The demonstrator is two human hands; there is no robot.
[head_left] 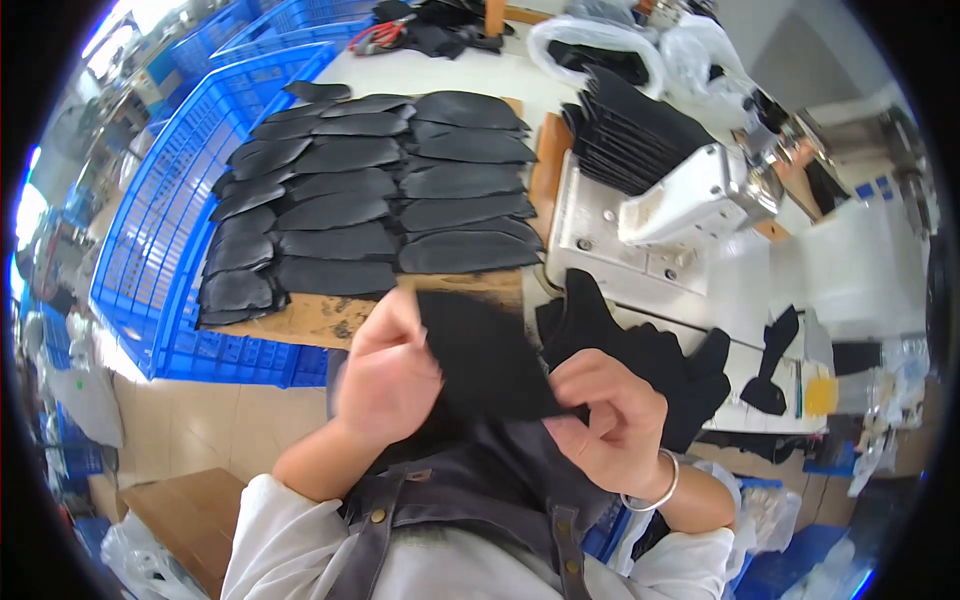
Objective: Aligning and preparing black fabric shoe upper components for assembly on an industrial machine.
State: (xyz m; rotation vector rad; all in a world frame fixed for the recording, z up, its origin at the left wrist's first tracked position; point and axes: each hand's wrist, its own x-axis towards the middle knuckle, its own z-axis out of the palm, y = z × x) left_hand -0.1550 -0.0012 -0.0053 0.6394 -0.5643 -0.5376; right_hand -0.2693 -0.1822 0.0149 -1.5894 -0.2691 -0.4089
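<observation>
A black fabric piece (480, 358) is stretched between my two hands, in front of my apron. My left hand (388, 375) pinches its left edge, the fingers slightly smeared by motion. Its lower right corner is gripped by my right hand (610, 415), thumb against curled fingers. Just beyond, rows of overlapping black curved pieces (340, 210) lie on a wooden board (300, 322). To the right of my hands, a pile of dark cut fabric pieces (650, 360) rests at the table edge.
A white sewing machine (680, 200) stands at the right, with a stack of black pieces (640, 125) behind it. Blue plastic crates (150, 250) flank the board on the left. A cardboard box (190, 520) sits on the floor at lower left. Another person's hand (797, 165) shows at far right.
</observation>
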